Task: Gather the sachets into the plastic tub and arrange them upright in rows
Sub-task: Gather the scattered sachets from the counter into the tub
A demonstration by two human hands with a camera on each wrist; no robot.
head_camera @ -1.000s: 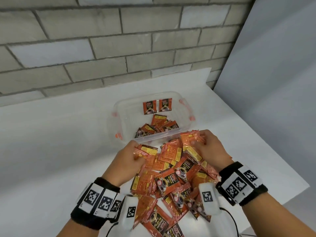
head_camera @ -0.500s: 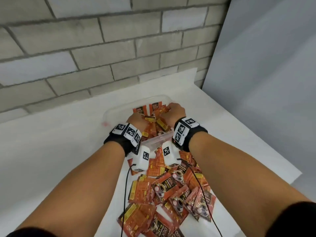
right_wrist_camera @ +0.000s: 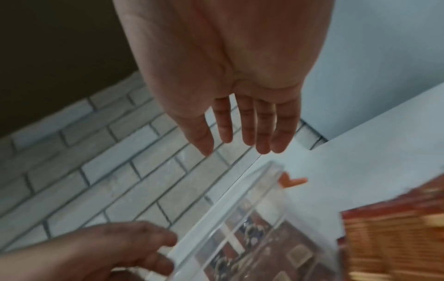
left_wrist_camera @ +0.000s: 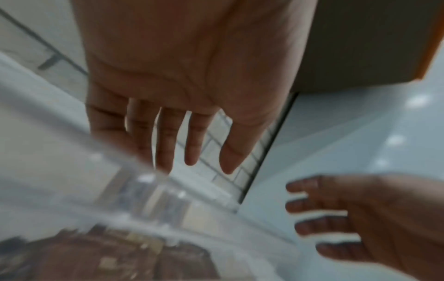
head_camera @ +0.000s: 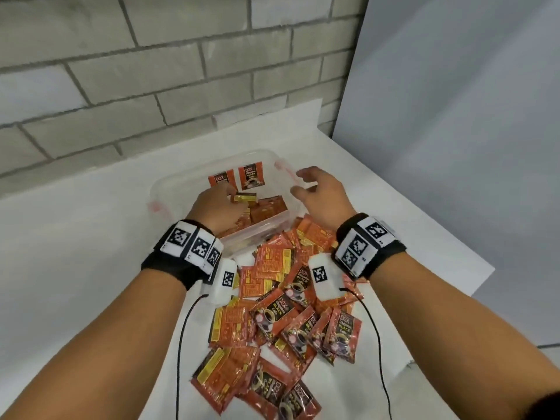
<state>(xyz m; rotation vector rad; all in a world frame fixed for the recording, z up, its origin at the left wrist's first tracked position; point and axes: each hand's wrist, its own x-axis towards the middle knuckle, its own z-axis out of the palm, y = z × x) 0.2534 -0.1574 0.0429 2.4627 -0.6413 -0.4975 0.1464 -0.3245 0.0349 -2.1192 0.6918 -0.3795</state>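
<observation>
A clear plastic tub [head_camera: 185, 181] with orange clips stands on the white table. Two red sachets [head_camera: 251, 177] stand upright against its far wall, and loose sachets [head_camera: 268, 207] lie flat on its floor. My left hand [head_camera: 216, 204] is low inside the tub over the loose ones; the left wrist view shows this left hand [left_wrist_camera: 192, 133] with straight fingers, holding nothing. My right hand [head_camera: 315, 192] hovers over the tub's right side with fingers spread, and the right hand [right_wrist_camera: 240, 123] is empty. A big pile of sachets [head_camera: 288, 301] lies on the table in front of the tub, under my wrists.
A brick wall [head_camera: 151, 86] runs close behind the tub, and a grey panel [head_camera: 454, 147] stands at the right. The table's right edge [head_camera: 424, 213] lies a short way beyond my right hand. Bare tabletop [head_camera: 75, 253] stretches to the left.
Both hands lifted a bunch of sachets from the pile, carried it into the tub and let go. The right hand has since risen and moved right, fingers spread.
</observation>
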